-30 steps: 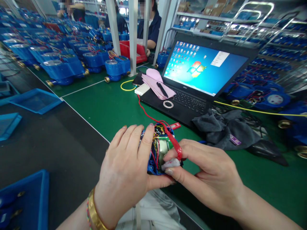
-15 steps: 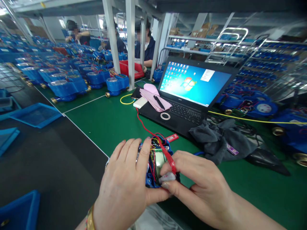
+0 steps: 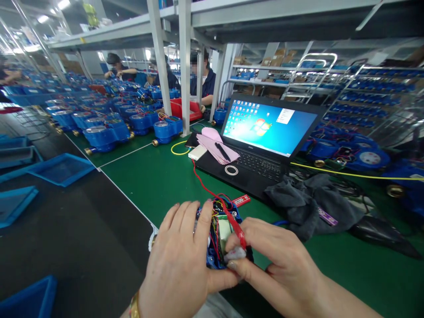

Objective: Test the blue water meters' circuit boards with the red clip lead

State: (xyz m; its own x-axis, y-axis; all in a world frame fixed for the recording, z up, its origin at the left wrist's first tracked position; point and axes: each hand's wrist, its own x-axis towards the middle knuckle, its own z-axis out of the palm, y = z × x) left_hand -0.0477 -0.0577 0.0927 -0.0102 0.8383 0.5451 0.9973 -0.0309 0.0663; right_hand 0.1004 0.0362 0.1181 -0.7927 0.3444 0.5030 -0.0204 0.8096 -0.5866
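The left hand [image 3: 183, 256] is wrapped over a blue-cased meter [image 3: 213, 261], fingers close together and thumb along the near side. The right hand [image 3: 278, 256] is closed to a pinch, thumb and forefinger on a greyish-white piece [image 3: 236, 253] at the meter's near right corner. The meter is at the near edge of the green desk [image 3: 149, 181], wired side facing up; the left hand hides too much to tell its long axis. A red cable [image 3: 236, 227] slants from the right fingertips away to the far left, meeting a white box [image 3: 198, 153]. Beyond the meter lies a red tag [image 3: 241, 200], its white lettering too small to read. Farther out, a laptop [image 3: 251, 150] marked DELL shows a Windows desktop.
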